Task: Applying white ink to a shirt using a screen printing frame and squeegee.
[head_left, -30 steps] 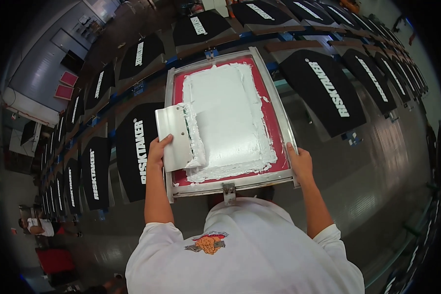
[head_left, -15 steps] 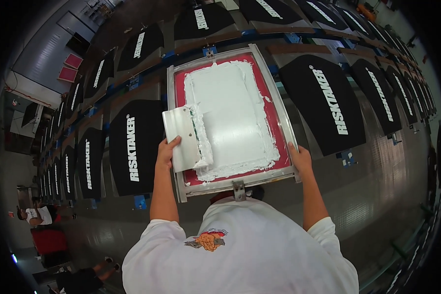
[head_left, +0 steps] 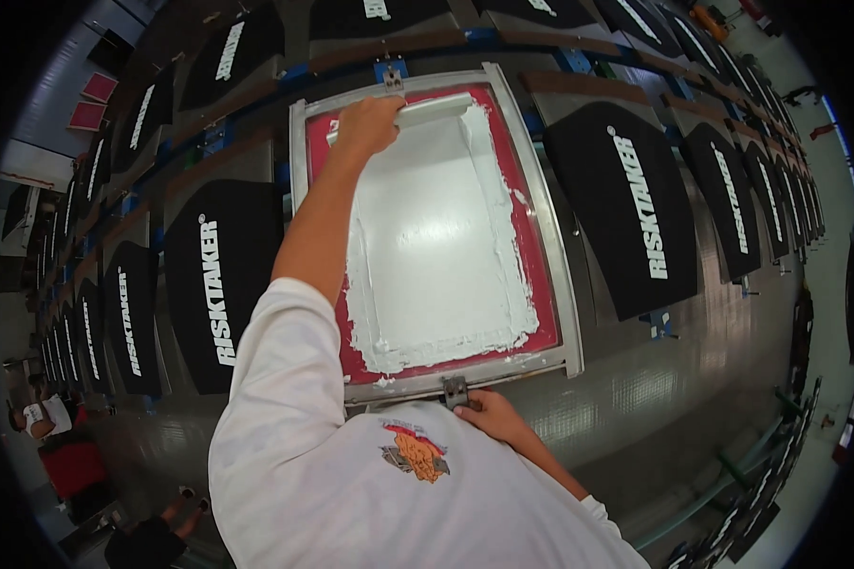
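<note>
A printing screen (head_left: 548, 256) with a metal frame and red mesh margins lies before me, its middle coated in thick white ink (head_left: 427, 237). My left hand (head_left: 370, 125) reaches across to the far end, closed around a metal squeegee (head_left: 443, 108). The squeegee lies crosswise near the far edge of the ink; my hand hides part of its left half. At the near edge, my right hand (head_left: 495, 415) grips a small metal bracket (head_left: 455, 391) fixed to the middle of the frame, thumb against it. Its other fingers are mostly out of sight.
Black fabric panels (head_left: 213, 284) with white lettering lie on boards either side, another black panel (head_left: 626, 199) close on the right. More rows run along the far side. A blue clamp (head_left: 389, 74) sits beyond the frame. At the lower left, a person (head_left: 47, 414) is near a red bin (head_left: 74, 467).
My left hand has carried the squeegee from the screen's left edge to its far end and laid it crosswise. My right hand has left the right side rail for the near bracket.
</note>
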`<state>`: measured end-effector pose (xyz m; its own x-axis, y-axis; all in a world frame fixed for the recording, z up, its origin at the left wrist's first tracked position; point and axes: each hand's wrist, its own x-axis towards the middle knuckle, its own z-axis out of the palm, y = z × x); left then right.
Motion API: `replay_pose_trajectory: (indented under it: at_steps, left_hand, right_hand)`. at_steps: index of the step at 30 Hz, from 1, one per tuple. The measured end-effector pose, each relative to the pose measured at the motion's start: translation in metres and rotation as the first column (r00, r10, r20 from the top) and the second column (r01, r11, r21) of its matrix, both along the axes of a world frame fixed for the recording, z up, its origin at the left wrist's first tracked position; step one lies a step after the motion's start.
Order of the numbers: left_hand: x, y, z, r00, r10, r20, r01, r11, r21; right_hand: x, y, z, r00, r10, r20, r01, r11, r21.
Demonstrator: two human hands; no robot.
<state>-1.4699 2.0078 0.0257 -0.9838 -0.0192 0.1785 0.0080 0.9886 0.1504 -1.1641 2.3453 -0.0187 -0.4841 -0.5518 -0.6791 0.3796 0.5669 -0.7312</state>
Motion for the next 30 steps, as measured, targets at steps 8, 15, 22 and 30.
replay_pose_trajectory:
  at_steps: [8, 15, 22, 30]
  left_hand:
    - [0.126, 0.056, -0.057, 0.976, -0.134, -0.169, 0.153, 0.983, 0.105]
    - [0.227, 0.098, 0.043, 0.979, -0.111, 0.174, 0.042, 0.931, 0.363]
    - [0.294, 0.126, 0.046, 0.965, -0.060, 0.253, -0.047, 0.917, 0.395]
    - [0.302, 0.138, 0.021, 0.966, -0.083, 0.246, -0.012, 0.932, 0.361]
  right_hand:
    - [0.008, 0.001, -0.028, 0.965, 0.036, -0.260, -0.024, 0.999, 0.047]
    - [0.012, -0.006, -0.032, 0.947, -0.203, -0.250, 0.190, 0.979, -0.076]
    - [0.009, -0.007, -0.050, 0.969, -0.244, -0.039, 0.234, 0.957, -0.172]
    - [0.002, 0.008, -0.006, 0.910, 0.110, -0.401, -0.064, 0.990, 0.127]
